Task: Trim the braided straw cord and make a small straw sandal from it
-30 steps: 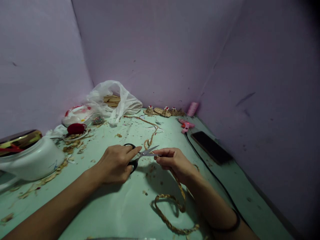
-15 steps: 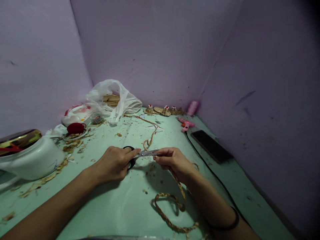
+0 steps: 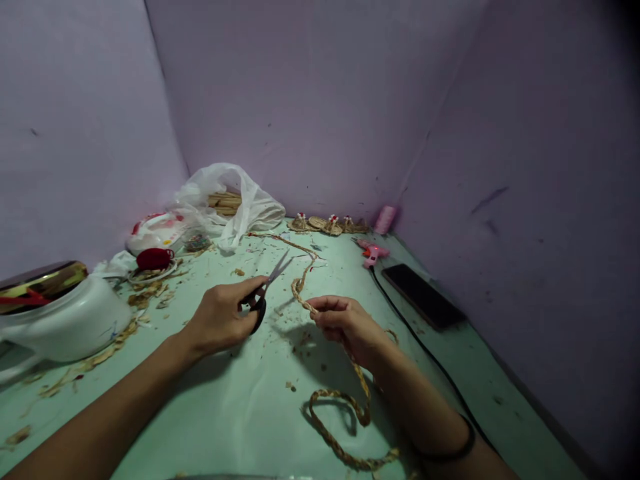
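My left hand is closed on a pair of scissors with black handles; the blades stand slightly parted and point up and away, apart from the cord. Between thumb and fingertips, my right hand pinches a braided straw cord. One part of the cord stretches from the fingertips toward the back of the table, reaching near the plastic bag. Its other part hangs beneath my right palm and lies in a loose curve at the near side.
A white pot stands left, beside a red yarn ball. Behind are a plastic bag of straw and small woven hats. A pink glue gun, its black cable and a phone lie right. Scraps litter the table.
The scissors have pulled back left from my right fingertips, and their blades have swung upward and parted. My right hand stays in place; cord now shows running outward from its fingertips.
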The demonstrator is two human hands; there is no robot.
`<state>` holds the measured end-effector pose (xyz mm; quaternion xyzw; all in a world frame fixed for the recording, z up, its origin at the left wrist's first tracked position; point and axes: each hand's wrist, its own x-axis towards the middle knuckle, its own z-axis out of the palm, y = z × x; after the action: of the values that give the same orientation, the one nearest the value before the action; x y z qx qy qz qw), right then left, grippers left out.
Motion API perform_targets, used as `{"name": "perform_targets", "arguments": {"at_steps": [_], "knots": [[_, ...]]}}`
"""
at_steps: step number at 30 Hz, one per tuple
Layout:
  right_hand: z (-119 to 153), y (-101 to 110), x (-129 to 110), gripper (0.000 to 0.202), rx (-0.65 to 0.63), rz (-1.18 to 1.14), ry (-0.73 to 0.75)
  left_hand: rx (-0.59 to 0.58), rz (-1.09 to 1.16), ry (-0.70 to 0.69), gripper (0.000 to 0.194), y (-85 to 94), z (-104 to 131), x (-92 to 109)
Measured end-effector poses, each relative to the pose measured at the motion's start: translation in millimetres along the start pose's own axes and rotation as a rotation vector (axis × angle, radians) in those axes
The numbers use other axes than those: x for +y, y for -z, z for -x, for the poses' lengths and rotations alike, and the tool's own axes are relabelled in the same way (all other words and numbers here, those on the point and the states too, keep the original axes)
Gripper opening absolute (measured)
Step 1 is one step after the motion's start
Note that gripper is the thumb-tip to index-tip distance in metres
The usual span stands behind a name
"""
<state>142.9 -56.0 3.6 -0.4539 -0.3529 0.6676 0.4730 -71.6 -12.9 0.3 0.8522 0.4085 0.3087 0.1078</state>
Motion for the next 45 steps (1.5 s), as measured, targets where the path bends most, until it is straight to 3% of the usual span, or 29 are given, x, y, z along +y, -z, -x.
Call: {"name": "perform_targets", "arguments": {"at_steps": [3, 11, 14, 17, 20, 24, 32, 38, 42, 45], "knots": [[0, -1, 0, 0.023, 0.014, 0.000, 0.006, 0.021, 0.022, 0.088, 0.037, -1.7, -1, 1], [-1, -6, 3, 0.016, 0.044, 0.000, 0.008, 0.000, -0.047, 0.130, 0.037, -7.4, 1, 4], [0, -9, 5, 0.011, 0.068, -0.012, 0.023, -0.034, -0.052, 0.220, 0.038, -8.9, 1, 8], [1, -10, 4, 0.020, 0.084, -0.016, 0.013, -0.055, -0.227, 0.355, 0.037, -6.3, -1, 11], [1, -9, 3, 0.023, 0.076, 0.010, 0.045, -0.163, -0.479, 0.439, 0.029, 0.2, -4, 6], [0, -7, 5, 0.024, 0.083, 0.106, 0.133, -0.356, -0.554, 0.468, 0.028, 9.2, -4, -9], [-3, -6, 15, 0.018, 0.090, 0.092, 0.286, -0.476, -0.660, 0.463, 0.037, 15.2, -1, -11], [-3, -8, 16, 0.045, 0.091, 0.063, 0.313, -0.469, -0.655, 0.490, 0.034, 18.6, -4, -9], [-4, -6, 16, 0.050, 0.076, 0.073, 0.316, -0.447, -0.631, 0.500, 0.026, 19.3, -4, -14], [-3, -6, 14, 0.050, 0.090, 0.076, 0.305, -0.386, -0.564, 0.523, 0.031, 19.5, -5, -19]]}}
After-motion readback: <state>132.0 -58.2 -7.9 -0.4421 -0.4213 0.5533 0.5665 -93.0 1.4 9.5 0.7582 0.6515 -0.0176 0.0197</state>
